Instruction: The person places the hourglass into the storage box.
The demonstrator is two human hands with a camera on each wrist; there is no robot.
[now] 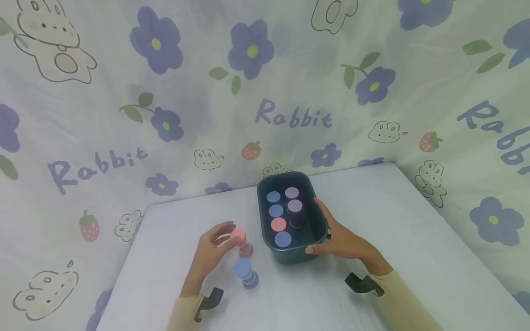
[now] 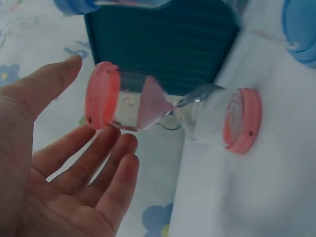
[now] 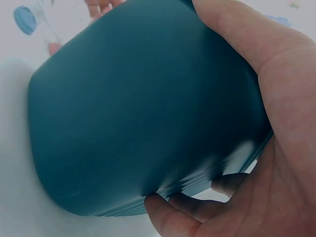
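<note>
A pink hourglass stands upright on the table, left of a dark teal storage bin. My left hand is at its top, fingers spread around the pink cap; in the left wrist view the thumb is apart from the cap, and fingertips lie close beside it. Nearer me stands a blue hourglass. My right hand grips the bin at its near right corner, thumb along the near end and fingers against the ribbed long side. Several blue, pink and purple hourglasses stand inside the bin.
The white table has its back edge just behind the bin. Behind it hangs a cloth printed with rabbits and flowers. Inside the bin, one purple hourglass stands right of the row of blue and pink caps.
</note>
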